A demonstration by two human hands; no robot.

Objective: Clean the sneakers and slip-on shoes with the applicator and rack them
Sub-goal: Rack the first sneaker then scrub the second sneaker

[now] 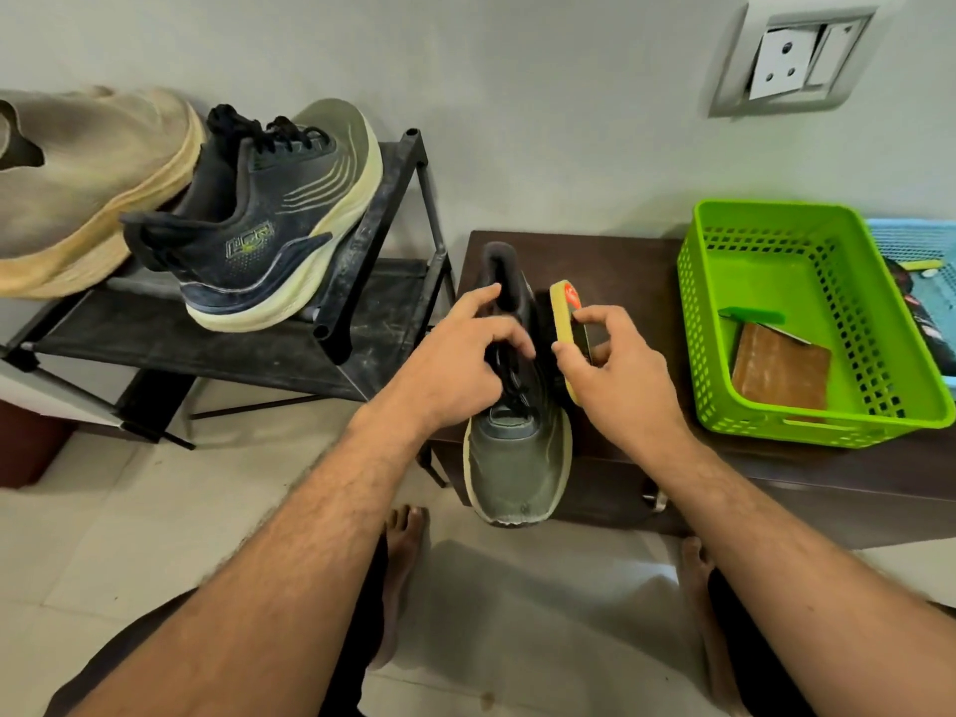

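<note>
A green and black sneaker (pixel 517 458) lies on the dark low cabinet (pixel 621 261), toe toward me and hanging over its front edge. My left hand (pixel 460 364) grips it at the laces and collar. My right hand (pixel 615 375) pinches a yellow sponge applicator (pixel 565 313) and holds it against the sneaker's right side. The matching sneaker (pixel 264 219) stands on the top shelf of the black shoe rack (pixel 372 240). A beige slip-on shoe (pixel 88 183) sits beside it on the left.
A green plastic basket (pixel 724 302) stands on the cabinet to the right, holding a brown pad (pixel 781 367). Behind it a blue basket (pixel 921 251) shows. A wall socket (pixel 791 59) is above. My bare feet (pixel 403 561) rest on the tiled floor.
</note>
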